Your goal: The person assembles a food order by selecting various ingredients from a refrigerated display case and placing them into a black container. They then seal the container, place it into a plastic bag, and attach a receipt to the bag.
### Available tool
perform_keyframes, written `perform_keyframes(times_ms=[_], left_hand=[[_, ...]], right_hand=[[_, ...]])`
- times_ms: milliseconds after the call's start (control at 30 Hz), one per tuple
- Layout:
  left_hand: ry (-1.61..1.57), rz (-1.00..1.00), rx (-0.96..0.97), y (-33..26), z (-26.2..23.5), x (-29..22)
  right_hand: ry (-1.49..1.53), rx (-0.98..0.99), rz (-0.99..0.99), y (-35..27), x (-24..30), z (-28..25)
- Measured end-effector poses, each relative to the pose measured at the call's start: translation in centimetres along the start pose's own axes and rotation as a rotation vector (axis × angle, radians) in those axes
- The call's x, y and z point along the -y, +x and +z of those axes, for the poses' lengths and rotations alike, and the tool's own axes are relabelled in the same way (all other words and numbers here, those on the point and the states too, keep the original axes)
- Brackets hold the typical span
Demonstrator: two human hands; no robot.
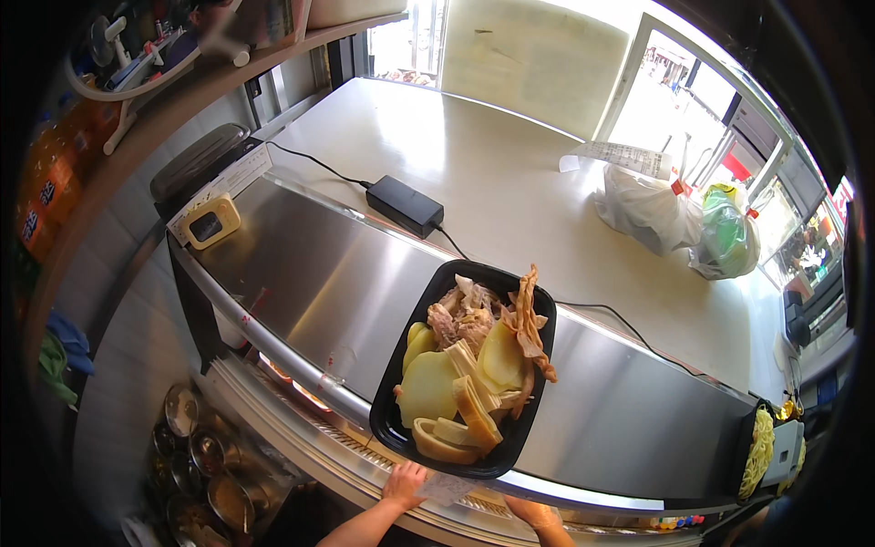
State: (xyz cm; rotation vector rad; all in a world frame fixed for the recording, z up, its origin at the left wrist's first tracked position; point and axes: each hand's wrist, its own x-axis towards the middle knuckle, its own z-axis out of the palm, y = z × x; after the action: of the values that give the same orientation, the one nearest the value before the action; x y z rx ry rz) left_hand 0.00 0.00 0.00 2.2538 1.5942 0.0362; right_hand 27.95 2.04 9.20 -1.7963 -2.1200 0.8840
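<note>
A black rectangular tray [538, 415] sits on the steel counter edge, holding pale potato slices [428, 385], pieces of cooked meat [463, 319], tan tofu-like strips [474, 415] and a wrinkled brown strip [527, 321]. Just below the tray, my left hand [404, 483] has its fingers bent, pinched at a crumpled sheet of clear plastic film [445, 490]. My right hand [533, 510] is low, under the counter's front edge; its fingers are mostly hidden, and a thin clear layer seems to wrap its wrist.
A black power adapter [405, 206] with cables lies on the white counter [510, 182]. Two tied plastic bags [652, 214] with a receipt stand at the back right. Noodles [758, 451] are at the far right, a cream-coloured device [210, 221] at left, metal pots [214, 456] below.
</note>
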Motion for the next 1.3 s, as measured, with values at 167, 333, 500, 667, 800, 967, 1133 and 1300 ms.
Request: perform_keyframes(times_ms=[167, 333, 500, 667, 800, 967, 1133, 1300], left_hand=[[0.015, -0.026, 0.051, 1.3, 1.6, 0.7], [-0.178, -0.024, -0.164, 4.2, 6.2, 4.5], [-0.154, -0.053, -0.105, 1.1, 4.0, 1.5], [-0.172, 0.027, -0.267, 1.9, 5.3, 1.4], [-0.187, 0.055, -0.278, 1.9, 5.4, 1.6], [-0.172, 0.037, -0.22, 1.6, 5.3, 1.4], [-0.154, 0.014, -0.188, 1.5, 5.0, 1.4], [-0.156, 0.006, -0.178, 1.4, 4.7, 1.4]], right_hand=[[-0.128, -0.024, 0.014, -0.1, -1.9, 0.5], [-0.253, 0.033, 0.159, 2.2, -0.6, 0.4], [0.02, -0.12, 0.121, -3.0, 3.4, -0.7], [0.076, -0.167, 0.125, -7.1, 3.1, 3.1], [0.038, -0.184, 0.127, -9.5, 3.6, 4.9], [-0.002, -0.186, 0.122, -11.7, 3.9, 6.1], [-0.028, -0.191, 0.108, -11.9, 4.3, 6.2], [-0.044, -0.211, 0.092, -11.6, 4.5, 6.3]])
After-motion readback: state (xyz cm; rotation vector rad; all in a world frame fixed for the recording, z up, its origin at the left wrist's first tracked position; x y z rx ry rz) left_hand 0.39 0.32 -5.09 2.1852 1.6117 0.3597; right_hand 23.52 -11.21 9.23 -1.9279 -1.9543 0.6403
